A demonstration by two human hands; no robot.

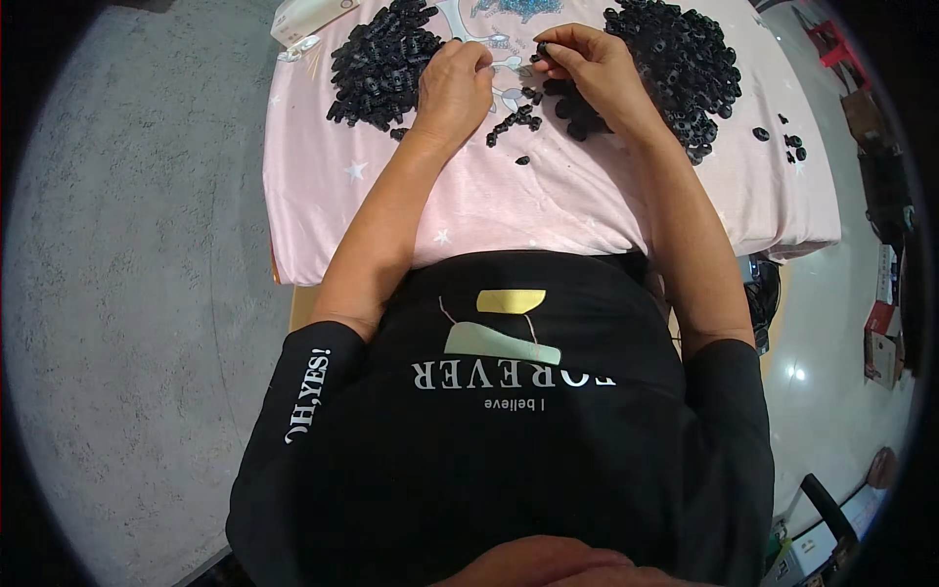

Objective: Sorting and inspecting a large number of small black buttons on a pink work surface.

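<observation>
My right hand point(595, 73) is closed in a pinch on a small black plastic part point(539, 53) above the table's middle. Facing it, my left hand point(456, 90) is curled beside the right edge of a heap of small black plastic pieces point(380, 67); its fingertips are mostly hidden, so I cannot make out what they hold. A larger heap of rounder black parts point(690, 70) lies to the right, partly behind my right hand and wrist. Between my hands, several loose black pieces point(515, 121) are scattered on the pink cloth point(548, 201).
Small clear-blue pieces point(518, 7) form a pile at the far edge. A white box point(311, 18) stands at the far left corner. Several stray black parts point(795, 149) lie on the right side. Boxes point(883, 342) stand on the floor at right.
</observation>
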